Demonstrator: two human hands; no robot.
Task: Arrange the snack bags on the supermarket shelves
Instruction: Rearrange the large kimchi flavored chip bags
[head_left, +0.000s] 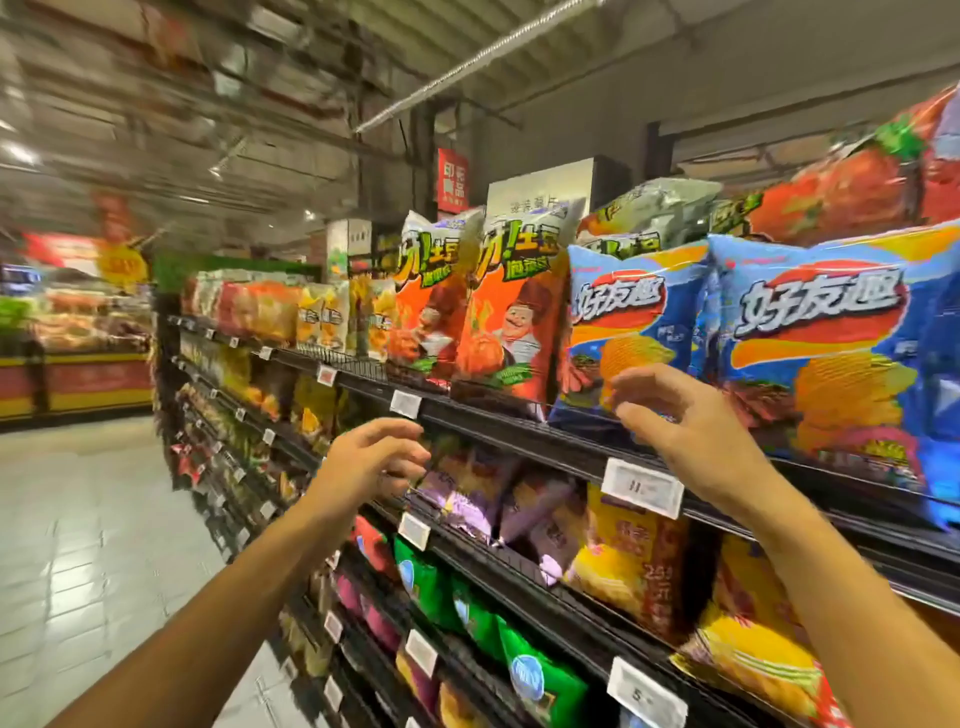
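Supermarket shelves (519, 431) run far to the left, and on the upper one a blue chip bag (631, 332) stands upright, face out, lower edge overhanging. Right hand (685, 426) reaches its front, fingers loosely curled, holding nothing. Left hand (371, 460) hovers lower, relaxed and apart.

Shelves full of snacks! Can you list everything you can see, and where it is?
Blue bags: two, blue and orange, top shelf, right.
Orange bags: two, orange with a cartoon chef, top shelf, middle.
Yellow bags: several, yellow, second shelf, right.
Purple bags: a few, purple, second shelf, middle.
Green bags: about three, green, third shelf.
Price tags: many, white, on the shelf edges.
Red sign: one, hanging at the back.
Floor: pale tiles, left.
Hands: two; left at the shelf edge, right at a blue bag, grip unclear.
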